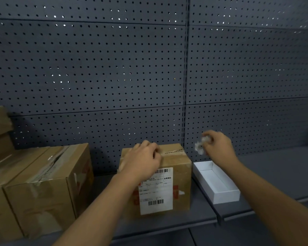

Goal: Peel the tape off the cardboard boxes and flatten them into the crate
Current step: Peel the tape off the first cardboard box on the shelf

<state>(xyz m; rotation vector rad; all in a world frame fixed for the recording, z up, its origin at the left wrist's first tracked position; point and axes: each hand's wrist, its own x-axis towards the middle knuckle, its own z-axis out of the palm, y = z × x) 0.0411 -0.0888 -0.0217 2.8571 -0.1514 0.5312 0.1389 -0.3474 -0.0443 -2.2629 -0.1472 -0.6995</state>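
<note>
L hand point(142, 158) pinching tape on small box point(167, 183), R hand point(219, 146) clutching tape wad point(200, 145); next prob dropping it in white tray point(219, 185).

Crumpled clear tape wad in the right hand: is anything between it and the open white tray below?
Nothing visible is. The right hand pinches the crumpled clear tape wad in open air above the far end of the open white cardboard tray. The labelled brown cardboard box stands left of it, the left hand resting on top.
</note>
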